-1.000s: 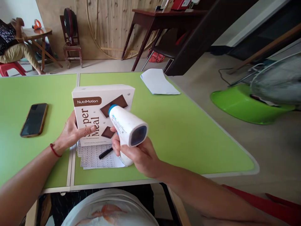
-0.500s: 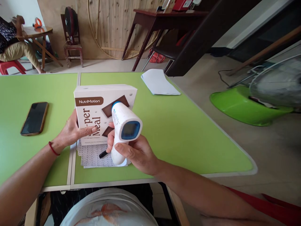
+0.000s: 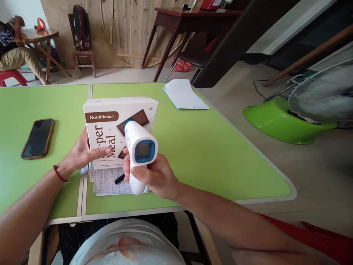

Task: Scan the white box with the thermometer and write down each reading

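A white box (image 3: 114,129) stands over the near middle of the green table (image 3: 198,154), its front toward the wearer; a brown band at its 10 o'clock corner reads "NutriMotion", and large brown letters running upward show "per" and "Meal", with smaller print too fine to read. Brown slabs are pictured on it. The left hand (image 3: 85,149) grips its 8 o'clock side, thumb laid across the front, the remaining fingers hidden behind. The right hand (image 3: 157,176) is curled closed around the handle of a scuffed white handheld scanner-like device (image 3: 138,135), whose blue-ringed nose points toward 11 o'clock at the box, barrel axis running from 11 to 5, handle dropping to 6, and blue-framed grey screen facing the wearer. Whether nose and box touch, I cannot tell.
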Demonstrator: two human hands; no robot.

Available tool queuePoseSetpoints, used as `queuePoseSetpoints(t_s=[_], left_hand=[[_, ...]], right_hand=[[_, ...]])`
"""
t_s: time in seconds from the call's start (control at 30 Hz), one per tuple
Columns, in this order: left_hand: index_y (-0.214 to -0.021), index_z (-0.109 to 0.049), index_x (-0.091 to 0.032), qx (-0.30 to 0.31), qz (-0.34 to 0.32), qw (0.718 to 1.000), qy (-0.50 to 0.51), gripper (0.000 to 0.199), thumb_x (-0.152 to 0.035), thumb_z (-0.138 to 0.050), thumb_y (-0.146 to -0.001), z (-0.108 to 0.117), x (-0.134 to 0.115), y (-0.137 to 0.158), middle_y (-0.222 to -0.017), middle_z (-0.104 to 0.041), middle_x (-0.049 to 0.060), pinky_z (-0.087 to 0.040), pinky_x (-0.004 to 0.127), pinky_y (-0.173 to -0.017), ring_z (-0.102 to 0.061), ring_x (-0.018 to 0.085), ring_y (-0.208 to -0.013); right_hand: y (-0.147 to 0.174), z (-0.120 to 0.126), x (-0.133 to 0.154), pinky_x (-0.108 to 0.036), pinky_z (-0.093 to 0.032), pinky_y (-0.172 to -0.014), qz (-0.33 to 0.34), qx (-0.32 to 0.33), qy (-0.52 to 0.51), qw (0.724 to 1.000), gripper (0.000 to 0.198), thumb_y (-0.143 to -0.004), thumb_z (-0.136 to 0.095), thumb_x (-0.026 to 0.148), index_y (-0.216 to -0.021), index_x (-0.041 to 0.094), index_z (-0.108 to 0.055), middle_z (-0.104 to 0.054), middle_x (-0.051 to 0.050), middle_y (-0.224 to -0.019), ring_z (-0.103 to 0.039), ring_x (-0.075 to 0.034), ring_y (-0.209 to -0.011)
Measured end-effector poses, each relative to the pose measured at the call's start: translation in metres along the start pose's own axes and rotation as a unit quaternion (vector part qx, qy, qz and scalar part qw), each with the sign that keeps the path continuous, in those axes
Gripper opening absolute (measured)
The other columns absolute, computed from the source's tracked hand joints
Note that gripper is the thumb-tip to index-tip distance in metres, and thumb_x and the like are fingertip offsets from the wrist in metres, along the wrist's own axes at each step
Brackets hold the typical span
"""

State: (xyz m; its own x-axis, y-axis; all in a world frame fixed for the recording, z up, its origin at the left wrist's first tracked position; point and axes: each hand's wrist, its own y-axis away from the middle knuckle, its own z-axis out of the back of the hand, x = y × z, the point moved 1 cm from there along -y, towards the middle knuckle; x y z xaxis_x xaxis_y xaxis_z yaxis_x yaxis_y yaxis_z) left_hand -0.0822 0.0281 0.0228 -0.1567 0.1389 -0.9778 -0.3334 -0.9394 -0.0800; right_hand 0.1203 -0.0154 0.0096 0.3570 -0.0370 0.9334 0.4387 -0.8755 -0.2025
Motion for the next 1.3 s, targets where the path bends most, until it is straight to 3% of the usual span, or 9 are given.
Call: queuePoseSetpoints(t_s=[0.27, 1.0, 1.3], left_hand=[[-0.116, -0.050, -0.017, -0.004, -0.001, 1.000, -0.009, 0.061, -0.035, -0.082, -0.068, 0.0016, 0.0024, 0.0006, -0.107, -0.068, 0.012, -0.057, 0.042, -0.074, -0.067, 0.030, -0.092], [-0.120, -0.044, -0.017, 0.010, -0.003, 1.000, 0.012, 0.066, -0.034, -0.082, -0.068, 0.0009, 0.0038, -0.0007, -0.107, -0.066, 0.012, -0.057, 0.040, -0.073, -0.067, 0.028, -0.090], [-0.105, -0.057, -0.016, 0.031, -0.003, 0.999, -0.027, 0.049, -0.039, -0.081, -0.069, 0.0025, -0.0016, -0.0022, -0.101, -0.069, 0.010, -0.058, 0.037, -0.069, -0.067, 0.028, -0.087]], right_hand=[[-0.0006, -0.0006, -0.0030, -0.029, -0.049, -0.055, 0.032, -0.007, 0.059, 0.998, 0.028, -0.078, -0.069, 0.041, -0.089, 0.019, -0.056, -0.061, 0.000, -0.070, -0.057, -0.012, -0.060], [-0.0027, -0.0002, -0.0010, -0.029, -0.053, -0.052, 0.040, -0.008, 0.053, 0.998, 0.024, -0.078, -0.069, 0.039, -0.081, 0.019, -0.056, -0.065, 0.000, -0.064, -0.061, -0.013, -0.055], [-0.0027, -0.0005, -0.0020, -0.029, -0.052, -0.054, 0.027, -0.014, 0.044, 0.999, 0.024, -0.076, -0.072, 0.037, -0.084, 0.019, -0.057, -0.065, 0.001, -0.065, -0.060, -0.013, -0.056]])
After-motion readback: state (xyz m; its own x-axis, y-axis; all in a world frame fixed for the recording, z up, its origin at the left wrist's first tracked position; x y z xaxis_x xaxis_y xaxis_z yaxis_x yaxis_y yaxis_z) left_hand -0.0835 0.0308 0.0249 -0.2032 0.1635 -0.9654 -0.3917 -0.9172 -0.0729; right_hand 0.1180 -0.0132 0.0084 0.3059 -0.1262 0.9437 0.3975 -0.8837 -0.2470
